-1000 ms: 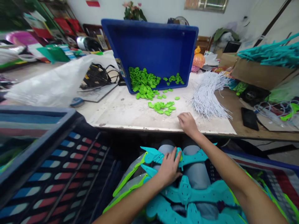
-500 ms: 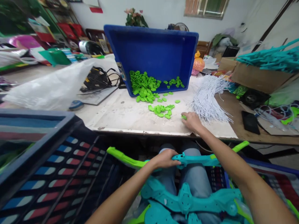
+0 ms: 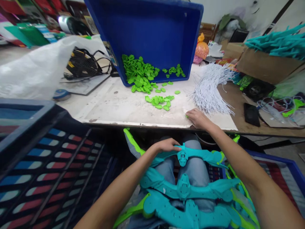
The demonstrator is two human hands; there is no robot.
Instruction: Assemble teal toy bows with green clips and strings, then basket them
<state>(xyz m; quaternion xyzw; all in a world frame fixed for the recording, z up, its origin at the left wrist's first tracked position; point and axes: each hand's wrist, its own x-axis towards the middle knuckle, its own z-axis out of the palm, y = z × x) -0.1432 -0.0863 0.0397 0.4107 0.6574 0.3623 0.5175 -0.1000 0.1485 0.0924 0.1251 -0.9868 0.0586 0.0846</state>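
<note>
Left hand (image 3: 166, 145): our grip is clamped on a teal frame (image 3: 183, 156), just left of its centre.
Right hand (image 3: 199, 118): our fingertips are pinched together on a small green piece (image 3: 187, 116), mostly hidden, by the front edge of the tabletop (image 3: 114, 111).
Teal frame: we have it over our knees, apart from the green piece; it looks like smooth, moulded plastic, with long wings either side of a shield-shaped middle.
Green arms (image 3: 134, 143): they seem joined at the frame's ends, so we judge that part done.
Frame's middle: bare of green, so we judge this frame only partly put together.
Lap: we have more teal frames (image 3: 184, 189) stacked here, their visible middles bare too.
Loose green pieces (image 3: 159, 101): plenty left, flat and glossy, scattered before a tipped, smooth-walled blue bin (image 3: 152, 35) and heaped inside it.
White strands (image 3: 211, 90): a thin, stringy bundle near our right hand.
</note>
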